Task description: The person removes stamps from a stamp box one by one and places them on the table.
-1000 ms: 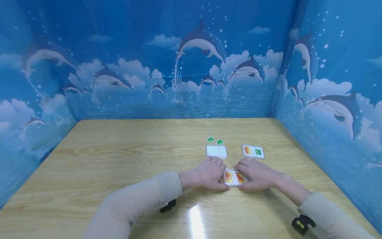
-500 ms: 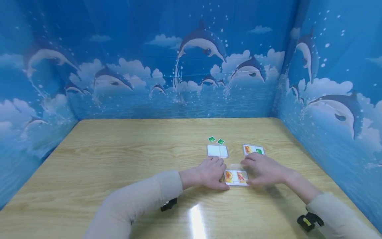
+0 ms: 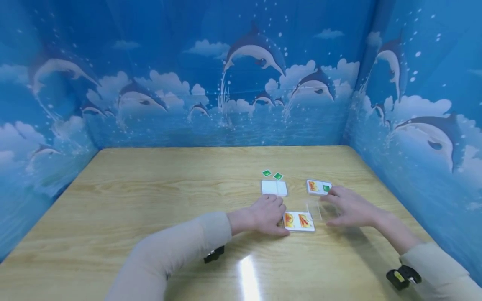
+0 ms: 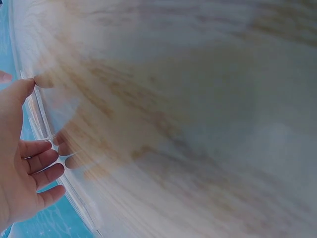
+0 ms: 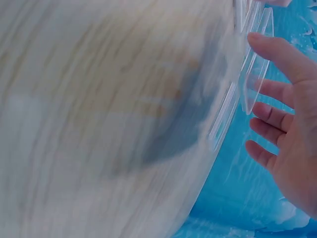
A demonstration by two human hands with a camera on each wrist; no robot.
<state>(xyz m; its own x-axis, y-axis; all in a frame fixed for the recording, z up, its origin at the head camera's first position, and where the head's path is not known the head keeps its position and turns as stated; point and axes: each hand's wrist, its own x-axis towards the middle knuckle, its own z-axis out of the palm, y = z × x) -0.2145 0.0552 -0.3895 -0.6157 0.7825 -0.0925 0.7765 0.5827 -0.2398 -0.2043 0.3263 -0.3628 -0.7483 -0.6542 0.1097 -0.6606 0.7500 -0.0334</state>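
Note:
Near the front of the group lies a flat clear case holding a white card [image 3: 299, 221] with two orange-red pictures. My left hand [image 3: 265, 215] holds this case at its left end, thumb at the near corner and fingers at the far one. Above and to its right, my right hand [image 3: 353, 207] pinches a thin transparent plastic cover [image 5: 258, 74] between thumb and fingers, tilted and lifted off the table. In the head view the cover is barely visible. The left wrist view shows the left hand's thumb and fingertips [image 4: 48, 174] along the case's edge.
Behind the left hand lies a blank white two-part card [image 3: 274, 188], with two small green square pieces [image 3: 267, 172] beyond it. A card with an orange picture and a green square [image 3: 316, 187] lies just beyond the right hand. Dolphin-printed curtains surround the wooden table [image 3: 169, 179].
My right hand has drawn back from the case to the right, carrying the clear cover off the card with it. The left hand has stayed at the case's left end.

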